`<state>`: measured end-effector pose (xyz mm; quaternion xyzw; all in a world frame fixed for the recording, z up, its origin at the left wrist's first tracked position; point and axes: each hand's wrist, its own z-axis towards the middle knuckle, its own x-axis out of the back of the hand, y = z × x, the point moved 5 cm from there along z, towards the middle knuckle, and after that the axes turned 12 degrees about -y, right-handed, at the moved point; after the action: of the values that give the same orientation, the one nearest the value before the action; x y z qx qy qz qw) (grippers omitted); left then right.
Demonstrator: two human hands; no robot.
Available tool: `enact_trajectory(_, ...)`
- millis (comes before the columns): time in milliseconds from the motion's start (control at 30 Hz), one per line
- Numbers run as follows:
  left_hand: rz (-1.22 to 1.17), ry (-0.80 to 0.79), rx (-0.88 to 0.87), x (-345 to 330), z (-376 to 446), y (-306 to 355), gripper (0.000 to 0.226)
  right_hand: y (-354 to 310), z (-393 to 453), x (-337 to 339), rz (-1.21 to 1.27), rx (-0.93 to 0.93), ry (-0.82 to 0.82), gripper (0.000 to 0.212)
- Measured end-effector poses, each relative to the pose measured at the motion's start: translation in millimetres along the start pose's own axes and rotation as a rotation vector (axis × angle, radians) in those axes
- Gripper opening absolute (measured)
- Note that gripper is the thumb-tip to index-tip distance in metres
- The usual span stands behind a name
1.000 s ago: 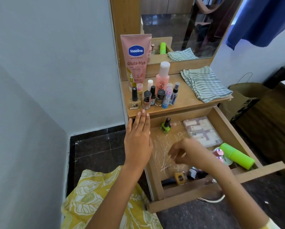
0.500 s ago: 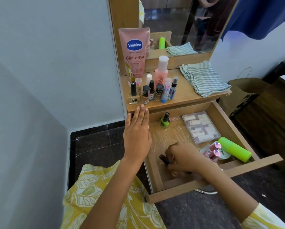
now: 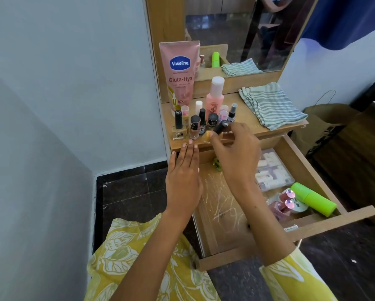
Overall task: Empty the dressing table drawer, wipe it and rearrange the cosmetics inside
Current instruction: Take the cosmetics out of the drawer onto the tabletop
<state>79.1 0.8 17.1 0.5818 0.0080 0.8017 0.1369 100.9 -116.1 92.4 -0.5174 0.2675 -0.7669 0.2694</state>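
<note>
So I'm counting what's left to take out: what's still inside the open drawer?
In the drawer: a clear compartment box, a lime green bottle, two pink-capped bottles, a white jar and a green polish bottle. The right arm hides part of the floor.

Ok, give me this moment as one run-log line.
phase: emptying drawer | right hand: holds polish bottle over tabletop | left hand: flat at tabletop edge | cloth: unused

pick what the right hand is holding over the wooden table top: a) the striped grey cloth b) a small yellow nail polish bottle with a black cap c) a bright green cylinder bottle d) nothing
b: the right hand pinches a small yellow nail polish bottle with a black cap at the front edge of the wooden table top.
</note>
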Motion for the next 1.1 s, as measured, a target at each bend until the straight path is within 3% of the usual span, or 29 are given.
enact_trajectory(100, 0.016, 0.005, -0.004, -1.3, 0.2, -0.7, 0.062, -1.4, 4.1, -8.5, -0.006, -0.022, 0.057, 0.019)
enact_trajectory(833, 0.007, 0.038, 0.027, 0.0, 2.1, 0.8, 0.056, 17.8, 3.0, -38.3, 0.126, -0.011, 0.064, 0.020)
enact_trajectory(1100, -0.015, 0.004, 0.005, -0.6, 0.9, 0.5, 0.060, 52.6, -13.6, -10.2, 0.296, -0.064, 0.056, 0.019)
